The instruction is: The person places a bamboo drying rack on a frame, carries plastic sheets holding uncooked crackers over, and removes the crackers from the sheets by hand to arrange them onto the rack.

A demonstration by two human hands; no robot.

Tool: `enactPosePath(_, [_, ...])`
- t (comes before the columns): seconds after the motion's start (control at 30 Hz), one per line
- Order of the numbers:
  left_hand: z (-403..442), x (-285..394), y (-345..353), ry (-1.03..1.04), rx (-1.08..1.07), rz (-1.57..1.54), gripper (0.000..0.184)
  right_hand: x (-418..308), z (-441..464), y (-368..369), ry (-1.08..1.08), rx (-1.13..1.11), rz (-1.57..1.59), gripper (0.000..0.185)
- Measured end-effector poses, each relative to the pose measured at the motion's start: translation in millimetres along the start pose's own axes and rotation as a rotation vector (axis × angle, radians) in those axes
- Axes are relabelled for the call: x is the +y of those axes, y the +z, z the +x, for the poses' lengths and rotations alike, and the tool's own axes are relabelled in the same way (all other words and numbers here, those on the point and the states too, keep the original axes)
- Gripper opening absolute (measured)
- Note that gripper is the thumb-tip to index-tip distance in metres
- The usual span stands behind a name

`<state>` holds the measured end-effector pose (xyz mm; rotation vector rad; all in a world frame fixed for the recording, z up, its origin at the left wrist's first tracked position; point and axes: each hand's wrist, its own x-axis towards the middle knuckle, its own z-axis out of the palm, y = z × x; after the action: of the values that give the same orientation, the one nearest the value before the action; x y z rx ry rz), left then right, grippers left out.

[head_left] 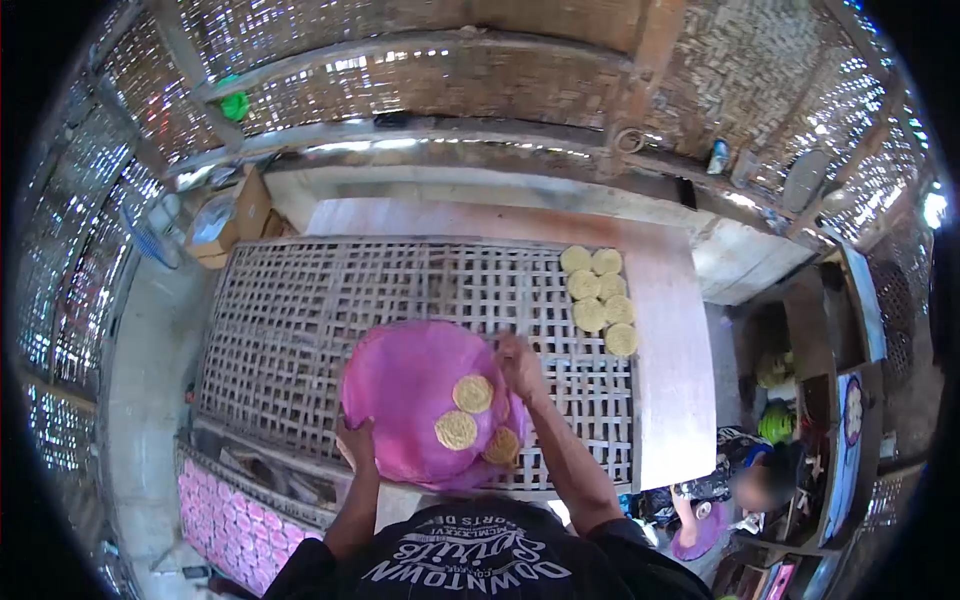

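Observation:
A round pink sheet or shallow tray lies over the front of a woven bamboo rack. Two flat, round, yellow noodle-like cakes rest on its right half, and another cake is at its lower right edge, on what looks like a second pink layer. My left hand grips the pink sheet's left rim. At the upper right rim is my right hand, its fingers curled and slightly blurred; whether they hold the rim or a cake does not show.
Several similar cakes lie grouped at the rack's right end. A pale board extends under the rack. Below left stands a pink-patterned panel. At the lower right sits another person with a pink round item. A cardboard box stands behind left.

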<state>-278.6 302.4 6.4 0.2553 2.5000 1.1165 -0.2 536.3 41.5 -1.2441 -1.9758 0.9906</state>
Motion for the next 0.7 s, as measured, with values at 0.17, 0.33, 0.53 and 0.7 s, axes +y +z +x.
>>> enactPosePath(0.17, [-38.6,17.3,-8.8,0.689,0.280,0.076,0.050,-32.5,-30.3,14.8,-0.275,-0.068,-0.324,0.027])
enactPosePath(0.33, [-28.9,62.0,45.0,1.067,-0.397,0.299,0.042,-27.5,-48.7,58.5,-0.633,-0.173,-0.603,0.020])
enactPosePath(0.53, [-37.4,73.7,54.5,1.097,-0.607,0.562,0.041,-21.0,-26.7,59.9,-0.515,-0.205,-0.623,0.023])
enactPosePath(0.7, [-30.3,68.0,66.8,1.074,-0.667,0.577,0.036,-3.3,-7.1,44.1,0.095,-0.152,0.067,0.024])
